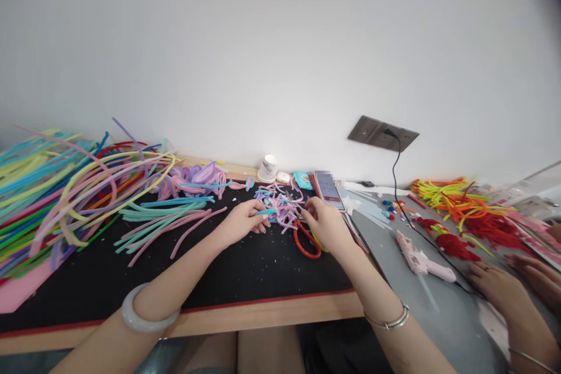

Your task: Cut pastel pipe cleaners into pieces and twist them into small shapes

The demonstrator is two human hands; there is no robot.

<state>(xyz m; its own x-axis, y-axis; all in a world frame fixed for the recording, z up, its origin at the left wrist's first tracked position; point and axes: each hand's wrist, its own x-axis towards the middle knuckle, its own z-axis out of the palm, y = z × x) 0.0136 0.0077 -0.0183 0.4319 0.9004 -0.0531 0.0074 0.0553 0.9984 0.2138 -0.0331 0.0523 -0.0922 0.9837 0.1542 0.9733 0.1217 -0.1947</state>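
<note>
My left hand [246,222] is closed in a pinch on a short blue pipe cleaner [266,211] above the black mat. To its right, my right hand [328,227] has its fingers closed at the middle of a pair of scissors [307,248], whose red handle loop hangs below the palm. The blades point away toward a heap of short pipe cleaner pieces [280,201] in pink, purple and blue. Left of my left hand, longer teal and pink pipe cleaners [169,219] lie in a loose row. My right fingers partly hide the scissors.
A large pile of coloured pipe cleaners [65,198] fills the left side. A paper cup [268,167] and a phone [329,190] stand along the back. At right are a pink glue gun [423,260], its cord, red and yellow pipe cleaners [464,204] and another person's hands [497,280].
</note>
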